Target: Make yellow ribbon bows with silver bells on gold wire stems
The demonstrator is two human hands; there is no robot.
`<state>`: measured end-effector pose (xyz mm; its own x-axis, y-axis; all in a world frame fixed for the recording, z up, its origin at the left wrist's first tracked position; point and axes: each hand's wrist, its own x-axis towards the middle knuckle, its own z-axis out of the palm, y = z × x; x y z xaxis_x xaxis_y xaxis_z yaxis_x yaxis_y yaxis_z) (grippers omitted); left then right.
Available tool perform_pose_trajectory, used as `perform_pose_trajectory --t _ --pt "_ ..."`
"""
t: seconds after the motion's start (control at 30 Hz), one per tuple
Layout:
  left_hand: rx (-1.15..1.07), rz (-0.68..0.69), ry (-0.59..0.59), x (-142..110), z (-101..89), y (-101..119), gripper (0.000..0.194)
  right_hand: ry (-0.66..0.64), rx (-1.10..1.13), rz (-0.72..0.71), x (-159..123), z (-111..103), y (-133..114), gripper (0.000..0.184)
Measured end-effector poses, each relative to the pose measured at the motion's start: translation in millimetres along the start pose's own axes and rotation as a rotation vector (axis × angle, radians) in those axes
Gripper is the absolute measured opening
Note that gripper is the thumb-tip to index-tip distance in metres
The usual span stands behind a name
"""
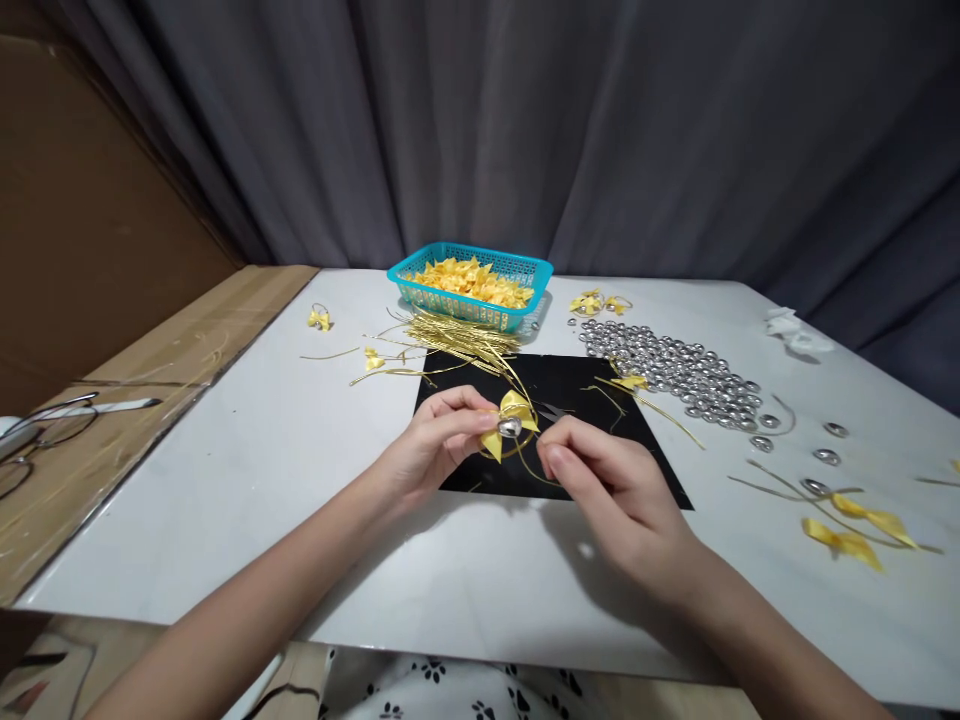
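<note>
Between thumb and fingers, my left hand (446, 430) pinches a yellow ribbon bow (516, 404) with a shiny silver bell-like bead (510, 428) at its centre. A gold cord (531, 462) loops from the bow toward my right hand (600, 480). That hand is closed in a pinch right beside the bow, at the cord's end. Both hands are raised over a black mat (480, 480). Partly hidden behind my right hand, metal scissors (553, 411) lie on the mat.
A turquoise basket (546, 270) of yellow bows stands at the back, with a bundle of gold cords (461, 338) before it. Many silver beads (675, 370) spread to the right. Loose bows (844, 543) lie front right; glasses (67, 420) rest on cardboard at left.
</note>
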<state>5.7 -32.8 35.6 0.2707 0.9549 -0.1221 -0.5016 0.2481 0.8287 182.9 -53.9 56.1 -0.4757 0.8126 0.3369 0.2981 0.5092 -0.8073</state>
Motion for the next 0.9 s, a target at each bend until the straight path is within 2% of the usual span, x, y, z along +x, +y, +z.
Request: perform_pose_trajectory --t 0.6,0.8,0.9 --pt "-0.007 -0.055 -0.059 -3.0 4.7 -3.4 0.014 -0.028 -0.127 -0.064 0.5 2.2 3.4 0.021" --pt "-0.004 -0.058 -0.078 -4.3 4.4 -3.9 0.014 -0.018 -0.174 -0.158 1.5 2.3 2.3 0.018" --pt "0.019 -0.015 -0.092 -5.3 5.1 -3.0 0.014 -0.004 -0.208 -0.199 1.0 2.6 2.5 0.016"
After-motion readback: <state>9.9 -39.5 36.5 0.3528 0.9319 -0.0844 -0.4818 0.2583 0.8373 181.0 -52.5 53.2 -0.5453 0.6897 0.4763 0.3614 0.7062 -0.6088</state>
